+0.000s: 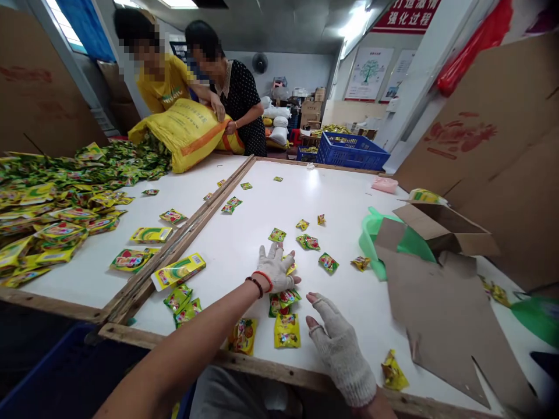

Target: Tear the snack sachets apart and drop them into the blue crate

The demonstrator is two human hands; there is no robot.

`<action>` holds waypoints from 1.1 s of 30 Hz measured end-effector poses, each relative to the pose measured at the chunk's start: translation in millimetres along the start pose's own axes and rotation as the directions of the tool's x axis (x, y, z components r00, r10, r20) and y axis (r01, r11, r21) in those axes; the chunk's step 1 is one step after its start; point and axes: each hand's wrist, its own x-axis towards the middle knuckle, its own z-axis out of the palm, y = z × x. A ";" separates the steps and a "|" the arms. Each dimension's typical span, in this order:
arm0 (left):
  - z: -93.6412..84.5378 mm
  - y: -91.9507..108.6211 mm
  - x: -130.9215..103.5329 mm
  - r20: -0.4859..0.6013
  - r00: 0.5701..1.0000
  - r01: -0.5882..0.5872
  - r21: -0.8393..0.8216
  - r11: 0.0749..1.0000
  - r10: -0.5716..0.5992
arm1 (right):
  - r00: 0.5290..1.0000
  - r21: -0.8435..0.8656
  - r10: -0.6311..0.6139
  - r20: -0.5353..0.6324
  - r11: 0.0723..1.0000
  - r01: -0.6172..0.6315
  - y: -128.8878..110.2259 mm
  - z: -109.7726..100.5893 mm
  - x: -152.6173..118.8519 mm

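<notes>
My left hand [275, 269], in a white fingerless-tip glove, lies with fingers spread over the white table, partly covering a small yellow packet [290, 266]. Just below its palm are green packets [283, 299], and a yellow double packet [287, 330] lies closer to the wooden edge. My right hand [339, 350], gloved the same way, hovers at the right with fingers apart and nothing in them. Several small green and yellow packets surround the hands, including a green packet [328, 263] and another green packet [276, 234]. A yellow box [179, 271] rests by the wooden divider at left.
A wooden divider [205, 206] splits the table; beyond it lies a large packet heap [65, 192]. Two people tip a yellow sack [187, 131] there. At right are flattened cardboard [441, 314], an open carton [445, 224] and a green bag [371, 238]. A blue crate [351, 152] stands behind.
</notes>
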 end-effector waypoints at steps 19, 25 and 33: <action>19.5 34.7 -124.5 0.003 0.951 0.049 -0.989 0.138 -0.311 | 0.897 0.446 0.289 0.335 0.790 -0.421 -17.5 10.4 -4.8; 6.8 34.7 -122.8 -0.022 0.983 0.019 -0.975 0.222 -0.182 | 0.933 0.604 0.273 0.234 0.711 -0.360 -14.1 9.9 -18.0; 10.4 30.9 -127.1 -0.047 0.991 -0.016 -0.971 0.240 -0.126 | 0.955 0.479 0.229 0.188 0.828 -0.292 -5.0 5.0 -28.9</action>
